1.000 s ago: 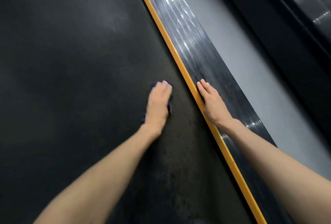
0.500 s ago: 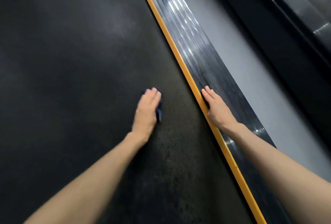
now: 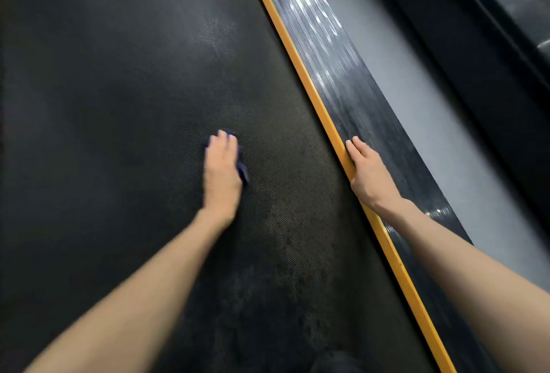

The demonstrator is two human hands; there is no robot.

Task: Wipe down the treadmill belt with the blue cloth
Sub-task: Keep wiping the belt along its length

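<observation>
The dark textured treadmill belt [image 3: 119, 104] fills the left and middle of the view. My left hand [image 3: 221, 171] lies flat on it with straight fingers, pressing the blue cloth [image 3: 242, 168] down; only the cloth's edges peek out beside the palm and fingertips. My right hand [image 3: 370, 176] rests flat on the ribbed black side rail [image 3: 336, 68], fingers straight, its thumb side along the yellow strip [image 3: 300, 65] that borders the belt.
Grey floor [image 3: 416, 83] runs along the right of the side rail. Beyond it, at the far right, stands a dark frame [image 3: 482, 54] of another machine. A dusty patch [image 3: 285, 253] marks the belt near my forearms.
My left hand has slid the cloth leftward across the belt, away from the yellow strip. My right hand has stayed on the side rail.
</observation>
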